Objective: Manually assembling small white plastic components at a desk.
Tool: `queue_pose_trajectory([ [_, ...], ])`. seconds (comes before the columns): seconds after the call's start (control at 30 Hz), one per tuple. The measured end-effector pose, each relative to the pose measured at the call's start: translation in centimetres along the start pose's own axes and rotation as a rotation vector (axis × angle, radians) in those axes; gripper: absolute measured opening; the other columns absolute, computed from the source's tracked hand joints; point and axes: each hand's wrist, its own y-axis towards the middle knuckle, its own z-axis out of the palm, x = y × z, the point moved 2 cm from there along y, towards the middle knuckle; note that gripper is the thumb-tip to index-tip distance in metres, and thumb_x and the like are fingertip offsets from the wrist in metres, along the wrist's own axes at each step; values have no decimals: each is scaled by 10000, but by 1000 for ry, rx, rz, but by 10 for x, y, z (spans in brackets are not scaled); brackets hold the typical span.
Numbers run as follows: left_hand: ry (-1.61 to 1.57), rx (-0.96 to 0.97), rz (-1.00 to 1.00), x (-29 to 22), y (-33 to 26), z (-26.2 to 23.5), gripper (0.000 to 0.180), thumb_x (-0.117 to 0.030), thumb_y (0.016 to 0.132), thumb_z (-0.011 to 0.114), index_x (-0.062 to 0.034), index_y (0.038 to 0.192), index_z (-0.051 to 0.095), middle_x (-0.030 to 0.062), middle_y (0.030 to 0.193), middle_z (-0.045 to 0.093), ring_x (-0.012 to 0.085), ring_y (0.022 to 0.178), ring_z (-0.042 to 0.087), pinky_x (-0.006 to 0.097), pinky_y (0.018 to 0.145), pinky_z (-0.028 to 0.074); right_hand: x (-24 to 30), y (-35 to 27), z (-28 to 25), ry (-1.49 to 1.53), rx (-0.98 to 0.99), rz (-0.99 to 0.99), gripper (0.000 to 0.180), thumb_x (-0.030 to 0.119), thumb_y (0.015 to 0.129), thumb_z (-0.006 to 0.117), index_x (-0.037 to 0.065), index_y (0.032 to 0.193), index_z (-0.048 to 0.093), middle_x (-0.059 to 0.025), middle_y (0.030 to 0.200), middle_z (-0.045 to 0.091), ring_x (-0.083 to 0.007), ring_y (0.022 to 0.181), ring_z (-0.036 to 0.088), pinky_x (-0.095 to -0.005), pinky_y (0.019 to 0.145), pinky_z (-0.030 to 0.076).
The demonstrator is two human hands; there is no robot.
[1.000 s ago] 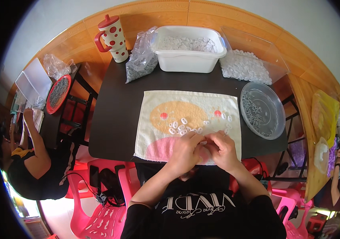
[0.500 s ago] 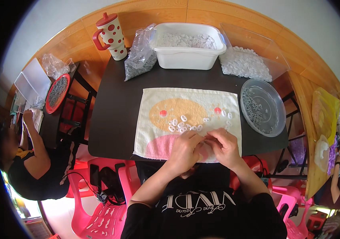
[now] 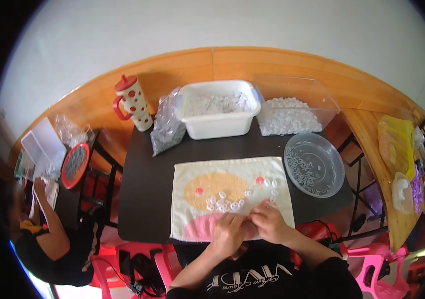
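Observation:
My left hand (image 3: 229, 232) and my right hand (image 3: 271, 224) meet over the near edge of a cream towel (image 3: 282, 174) with orange and pink prints. Fingers on both are pinched closed, tip to tip. A tiny grey glint shows at the right fingertips, too small to name; what the left fingers pinch is hidden. Just beyond the hands lies a loose cluster of small white oval plastic pieces (image 3: 222, 204) with holes in them. Several more white pieces (image 3: 267, 183) are spread near the towel's right side.
On the dark table (image 3: 145, 199) stand a white tub (image 3: 217, 128) of white pieces, a clear box (image 3: 289, 119) of white pieces, a round clear bowl (image 3: 332, 172) of small grey metal parts, a bag (image 3: 165, 134) of grey parts and a dotted tumbler (image 3: 134, 102). A co-worker (image 3: 55, 244) sits left.
The view has tilted up, so the table and everything on it sit lower in the picture. Both hands stay pinched together over the towel's near edge, with the fingers slightly shifted.

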Motion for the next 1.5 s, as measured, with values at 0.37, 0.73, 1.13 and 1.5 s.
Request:
queue_pose_trajectory([
  [0.37, 108, 76, 114, -2, -2, -4, 308, 79, 651, 640, 36, 951, 696, 140, 904, 655, 323, 778, 627, 389, 646, 531, 5, 1, 1, -122, 194, -84, 256, 148, 654, 672, 25, 854, 570, -115, 941, 533, -304, 868, 563, -391, 683, 492],
  [0.73, 148, 180, 139, -4, 2, -4, 302, 52, 660, 630, 66, 961, 651, 157, 947, 617, 324, 797, 598, 397, 636, 515, -1, 4, 2, -26, 210, -97, 182, 139, 673, 646, 42, 773, 529, -110, 918, 509, -296, 894, 538, -384, 677, 490],
  [1.13, 139, 159, 159, -4, -5, -4, 295, 33, 688, 626, 73, 980, 639, 164, 936, 600, 336, 798, 592, 404, 639, 520, 6, 5, 1, -68, 182, -146, 172, 149, 678, 649, 53, 750, 527, -99, 899, 526, -283, 864, 560, -390, 674, 504],
  [1.5, -246, 20, -194, 4, 16, -8, 348, 54, 771, 693, 21, 1117, 675, 132, 820, 621, 261, 692, 613, 335, 615, 492, -10, 18, -3, 838, -1, 625, 26, -35, 897, 656, -11, 905, 649, -5, 828, 661, -34, 781, 574, -209, 686, 464],
])
